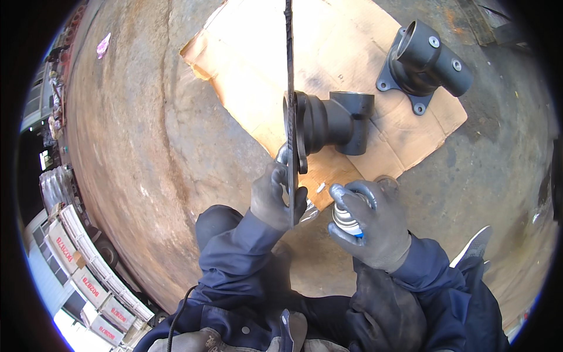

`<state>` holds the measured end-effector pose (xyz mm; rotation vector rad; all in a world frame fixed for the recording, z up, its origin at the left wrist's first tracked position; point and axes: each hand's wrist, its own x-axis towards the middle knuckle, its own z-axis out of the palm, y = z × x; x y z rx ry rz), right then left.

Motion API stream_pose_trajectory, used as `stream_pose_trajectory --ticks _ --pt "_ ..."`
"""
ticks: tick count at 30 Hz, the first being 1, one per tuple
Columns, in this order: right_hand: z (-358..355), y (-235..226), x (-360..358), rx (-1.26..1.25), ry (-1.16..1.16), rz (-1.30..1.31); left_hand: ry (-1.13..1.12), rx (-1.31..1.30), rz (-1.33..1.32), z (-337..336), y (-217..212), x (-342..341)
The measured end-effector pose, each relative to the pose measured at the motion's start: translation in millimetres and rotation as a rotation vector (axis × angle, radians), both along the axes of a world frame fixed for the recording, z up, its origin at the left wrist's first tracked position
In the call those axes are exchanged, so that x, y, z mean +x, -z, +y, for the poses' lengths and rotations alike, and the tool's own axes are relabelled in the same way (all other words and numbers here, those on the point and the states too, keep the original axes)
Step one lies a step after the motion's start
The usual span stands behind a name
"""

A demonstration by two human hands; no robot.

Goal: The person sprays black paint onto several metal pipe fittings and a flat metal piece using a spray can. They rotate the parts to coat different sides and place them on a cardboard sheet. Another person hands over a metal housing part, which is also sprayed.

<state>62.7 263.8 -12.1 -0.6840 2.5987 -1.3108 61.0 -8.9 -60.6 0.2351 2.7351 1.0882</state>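
My left hand [272, 193], in a grey glove, is closed round the near end of a long, thin dark plate [291, 76] seen edge-on. The plate runs straight up the middle of the view. My right hand [378, 226], gloved too and stained silvery at the fingers, wraps round an aerosol can [346, 220] with a white and blue body. Just beyond my hands a black flanged pipe tee [334, 120] lies on a cardboard sheet [240, 76]; the plate covers part of its flange. Farther right stands a second black flanged fitting [434, 61] with two silvery plugs.
The worn concrete floor [129, 129] spreads around the cardboard. A grey shoe [472, 246] with a white sole is at right. A white truck [105, 264] carrying boxes stands at far left. A pink scrap [104, 46] lies at upper left, and dark beams [498, 29] at upper right.
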Motion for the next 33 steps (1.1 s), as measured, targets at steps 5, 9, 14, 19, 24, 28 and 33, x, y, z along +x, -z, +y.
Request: stream_pose_trajectory --ticks 5,9,14,19,24,28,33 --pt "-4.7 -1.5 0.2 0.022 0.031 0.002 -0.073 0.045 -0.112 2.6 -4.6 0.4" --pt "-1.7 2.9 -3.1 0.026 0.078 0.001 -0.030 0.033 -0.088 4.0 -4.9 -0.3" --pt "3.1 4.0 0.8 0.025 0.086 -0.008 -0.083 0.075 -0.105 5.9 -2.2 5.0" --pt "5.6 5.6 7.5 0.063 0.157 -0.010 -0.144 0.131 -0.203 7.5 0.3 8.1" --pt "3.2 7.2 10.6 0.010 0.193 -0.010 -0.017 -0.034 -0.015 8.4 -2.0 6.3" --pt "-0.3 7.9 12.0 -0.026 0.192 -0.014 -0.056 -0.028 -0.142 9.5 -4.0 5.9" --pt "10.4 10.6 11.3 0.011 0.189 -0.012 0.043 -0.103 0.047 13.3 -4.7 2.9"
